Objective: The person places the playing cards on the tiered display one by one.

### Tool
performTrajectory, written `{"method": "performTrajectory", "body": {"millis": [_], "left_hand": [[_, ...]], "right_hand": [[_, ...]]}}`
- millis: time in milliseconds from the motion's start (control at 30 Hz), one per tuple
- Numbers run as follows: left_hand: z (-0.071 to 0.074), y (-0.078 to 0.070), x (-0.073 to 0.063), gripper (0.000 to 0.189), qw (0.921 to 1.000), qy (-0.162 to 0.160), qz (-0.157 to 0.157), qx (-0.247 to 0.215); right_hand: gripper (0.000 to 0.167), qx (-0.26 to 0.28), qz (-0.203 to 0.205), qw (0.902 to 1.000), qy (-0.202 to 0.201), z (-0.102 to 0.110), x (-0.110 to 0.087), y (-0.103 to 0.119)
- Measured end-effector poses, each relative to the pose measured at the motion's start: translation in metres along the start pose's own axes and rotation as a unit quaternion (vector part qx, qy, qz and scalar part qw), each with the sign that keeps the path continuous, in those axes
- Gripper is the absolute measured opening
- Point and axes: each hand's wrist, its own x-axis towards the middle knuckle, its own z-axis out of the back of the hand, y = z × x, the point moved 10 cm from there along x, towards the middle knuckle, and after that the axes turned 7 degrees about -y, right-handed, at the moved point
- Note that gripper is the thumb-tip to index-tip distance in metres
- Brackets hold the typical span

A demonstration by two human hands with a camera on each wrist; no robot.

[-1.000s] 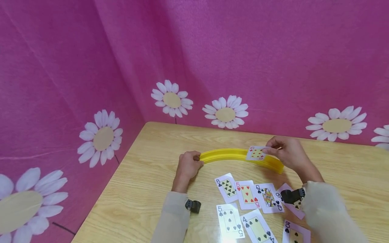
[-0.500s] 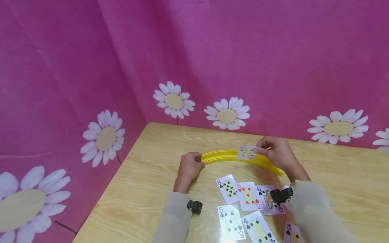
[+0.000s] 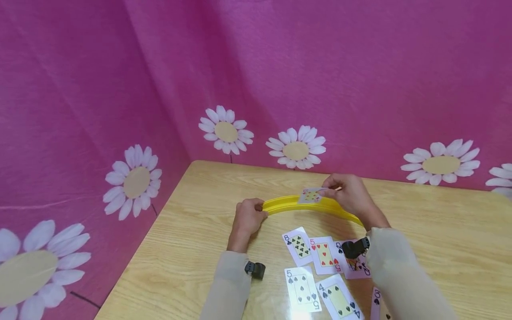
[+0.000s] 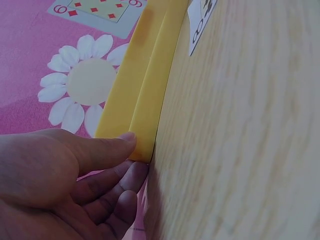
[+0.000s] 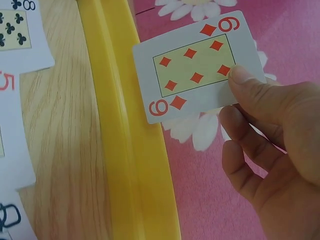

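Observation:
A curved yellow playing card holder stands on the table. My left hand pinches its left end, thumb on the near face in the left wrist view. Between the thumb and fingers of my right hand is a six of diamonds playing card, held by one edge. In the head view the card overlaps the middle of the holder, and in the right wrist view its free end reaches over the holder's upper edge. My right forearm hides part of the holder's right end and some cards below it.
Face-up cards lie on the table in front of the holder: eight of clubs, five of hearts, a queen, five of spades, four of spades. A pink flowered cloth hangs behind.
My right hand has moved left along the holder with the six of diamonds, from its right part to near its middle. The left hand has stayed at the left end.

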Motion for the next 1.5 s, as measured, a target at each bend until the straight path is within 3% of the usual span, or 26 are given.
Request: {"method": "performTrajectory", "body": {"millis": [667, 1500], "left_hand": [[0.001, -0.002, 0.0, 0.034, 0.9999, -0.007, -0.01, 0.001], [0.002, -0.002, 0.0, 0.03, 0.9999, -0.007, -0.011, -0.005]], "right_hand": [[0.005, 0.036, 0.039, 0.9985, 0.017, -0.032, 0.016, 0.022], [0.005, 0.031, 0.055, 0.9971, 0.042, -0.063, 0.027, 0.054]]}}
